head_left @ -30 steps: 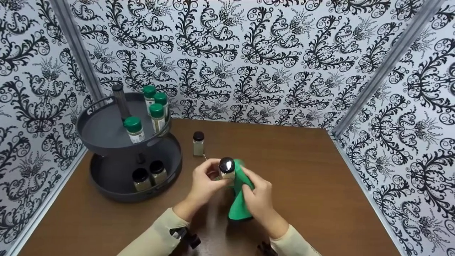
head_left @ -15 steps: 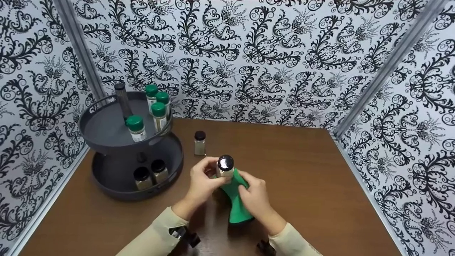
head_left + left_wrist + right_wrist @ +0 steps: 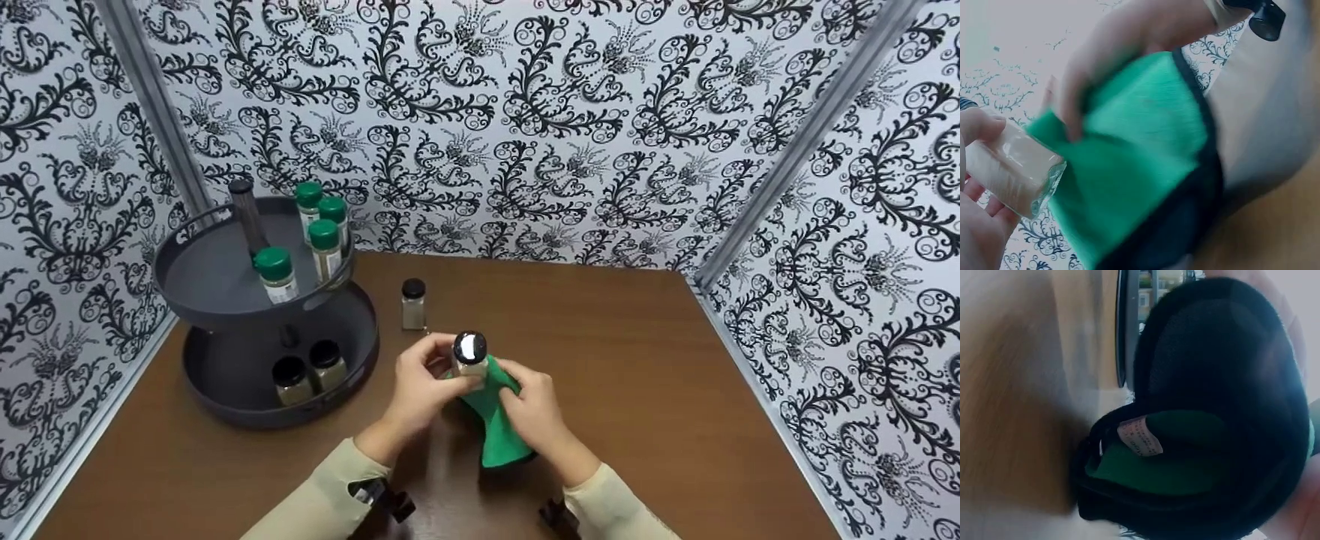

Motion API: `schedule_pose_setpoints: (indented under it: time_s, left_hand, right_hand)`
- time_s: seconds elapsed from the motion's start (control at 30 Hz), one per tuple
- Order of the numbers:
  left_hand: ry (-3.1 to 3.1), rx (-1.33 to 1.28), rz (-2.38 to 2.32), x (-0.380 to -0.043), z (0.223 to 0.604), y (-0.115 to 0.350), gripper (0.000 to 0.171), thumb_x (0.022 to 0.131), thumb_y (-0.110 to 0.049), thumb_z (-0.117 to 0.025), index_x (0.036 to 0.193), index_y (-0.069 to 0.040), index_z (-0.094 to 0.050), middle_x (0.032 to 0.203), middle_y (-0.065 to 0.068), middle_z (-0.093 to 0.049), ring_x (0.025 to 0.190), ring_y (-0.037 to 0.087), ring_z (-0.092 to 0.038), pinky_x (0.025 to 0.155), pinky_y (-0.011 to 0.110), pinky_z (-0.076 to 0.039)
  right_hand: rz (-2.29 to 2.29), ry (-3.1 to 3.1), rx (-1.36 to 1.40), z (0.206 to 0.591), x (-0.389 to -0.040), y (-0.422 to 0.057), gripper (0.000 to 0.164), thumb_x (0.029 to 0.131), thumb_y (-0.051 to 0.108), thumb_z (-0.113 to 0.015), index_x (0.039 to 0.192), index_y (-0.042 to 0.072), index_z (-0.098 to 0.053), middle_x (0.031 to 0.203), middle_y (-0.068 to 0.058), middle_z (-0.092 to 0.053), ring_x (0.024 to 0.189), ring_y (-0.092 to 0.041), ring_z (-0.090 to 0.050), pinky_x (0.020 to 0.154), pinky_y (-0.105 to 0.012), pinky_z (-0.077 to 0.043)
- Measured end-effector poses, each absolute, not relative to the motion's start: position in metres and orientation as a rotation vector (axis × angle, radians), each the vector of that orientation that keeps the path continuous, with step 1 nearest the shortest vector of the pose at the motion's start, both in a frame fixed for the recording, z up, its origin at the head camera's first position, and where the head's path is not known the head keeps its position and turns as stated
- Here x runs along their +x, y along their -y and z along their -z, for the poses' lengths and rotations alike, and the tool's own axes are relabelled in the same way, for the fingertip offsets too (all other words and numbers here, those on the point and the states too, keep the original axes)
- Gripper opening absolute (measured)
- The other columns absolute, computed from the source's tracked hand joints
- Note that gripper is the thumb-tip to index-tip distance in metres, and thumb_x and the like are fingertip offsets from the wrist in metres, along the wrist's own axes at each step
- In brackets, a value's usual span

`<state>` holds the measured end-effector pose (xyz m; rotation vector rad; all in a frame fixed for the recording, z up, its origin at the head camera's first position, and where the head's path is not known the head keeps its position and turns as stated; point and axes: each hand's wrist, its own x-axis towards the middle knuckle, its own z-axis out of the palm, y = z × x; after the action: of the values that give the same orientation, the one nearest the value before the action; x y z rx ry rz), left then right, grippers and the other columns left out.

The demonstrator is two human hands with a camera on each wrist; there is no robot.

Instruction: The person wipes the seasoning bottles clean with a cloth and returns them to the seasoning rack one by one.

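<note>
My left hand [image 3: 418, 386] holds a glass spice jar [image 3: 470, 367] upright over the table, its shiny black lid on top. Pale contents show through the glass in the left wrist view, where the bottom of the jar [image 3: 1016, 169] faces the cloth. In my right hand [image 3: 536, 409] is a green cloth [image 3: 502, 439] with a dark edge, pinched between thumb and fingers right beside the jar. The cloth's lower part hangs down. A white label [image 3: 1140, 437] shows on the cloth in the right wrist view; the right fingers are mostly hidden there.
At left stands a dark grey two-tier tray [image 3: 217, 311] with a post [image 3: 249, 221]. Several green-capped jars [image 3: 325, 247] stand on its upper tier, two black-lidded jars [image 3: 292, 381] below. Another black-lidded jar [image 3: 413, 304] stands on the brown table [image 3: 637, 375], behind my left hand.
The right hand and cloth have shifted slightly left, and the cloth's top has dropped lower against the jar. The left hand still holds the jar. The head view has swayed slightly.
</note>
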<state>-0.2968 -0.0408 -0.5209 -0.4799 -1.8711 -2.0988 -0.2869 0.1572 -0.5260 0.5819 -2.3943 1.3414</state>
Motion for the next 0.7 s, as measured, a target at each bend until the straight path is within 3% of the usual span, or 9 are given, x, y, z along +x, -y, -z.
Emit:
schedule_pose_setpoints:
  time_s: [0.2,0.3,0.43,0.53,0.7]
  left_hand:
    - [1.902,-0.479,2.042,-0.300,0.524,0.042,0.049,0.069,0.003,-0.095,0.113,-0.006,-0.074,0.104,0.013,-0.073,0.096,0.017,-0.073,0.090,0.030,-0.063]
    - [1.890,-0.437,2.033,-0.304,0.532,0.043,0.048,0.069,0.004,-0.094,0.112,-0.003,-0.074,0.101,0.015,-0.073,0.092,0.016,-0.072,0.087,0.029,-0.063]
    - [1.912,-0.361,2.032,-0.315,0.546,0.045,0.046,0.069,0.005,-0.093,0.111,0.001,-0.073,0.100,0.017,-0.075,0.090,0.013,-0.072,0.084,0.026,-0.063]
    - [1.963,-0.312,2.006,-0.324,0.557,0.048,0.045,0.070,0.004,-0.092,0.111,0.000,-0.074,0.100,0.016,-0.077,0.090,0.013,-0.072,0.083,0.025,-0.062]
    - [2.029,-0.244,1.952,-0.336,0.571,0.053,0.045,0.071,0.004,-0.092,0.113,-0.002,-0.075,0.099,0.020,-0.077,0.091,0.025,-0.073,0.084,0.042,-0.064]
  right_hand:
    - [-1.498,2.427,0.496,0.525,-0.293,-0.162,0.049,0.090,-0.010,-0.060,0.127,0.015,-0.078,0.121,-0.005,-0.079,0.094,-0.011,-0.070,0.080,-0.023,-0.057]
    - [-1.544,2.393,0.450,0.521,-0.296,-0.167,0.047,0.090,-0.011,-0.059,0.127,0.012,-0.078,0.124,-0.010,-0.078,0.083,-0.011,-0.067,0.071,-0.022,-0.052]
    - [-1.564,2.294,0.316,0.512,-0.303,-0.183,0.047,0.089,-0.014,-0.058,0.126,0.006,-0.078,0.124,-0.014,-0.078,0.089,-0.014,-0.069,0.074,-0.020,-0.051]
    - [-1.569,2.225,0.210,0.505,-0.310,-0.198,0.046,0.088,-0.015,-0.058,0.125,0.004,-0.078,0.124,-0.014,-0.078,0.109,-0.017,-0.071,0.085,-0.018,-0.053]
    - [-1.571,2.210,0.144,0.500,-0.315,-0.210,0.044,0.092,-0.012,-0.057,0.127,0.006,-0.077,0.124,-0.015,-0.078,0.106,-0.026,-0.073,0.082,-0.022,-0.055]
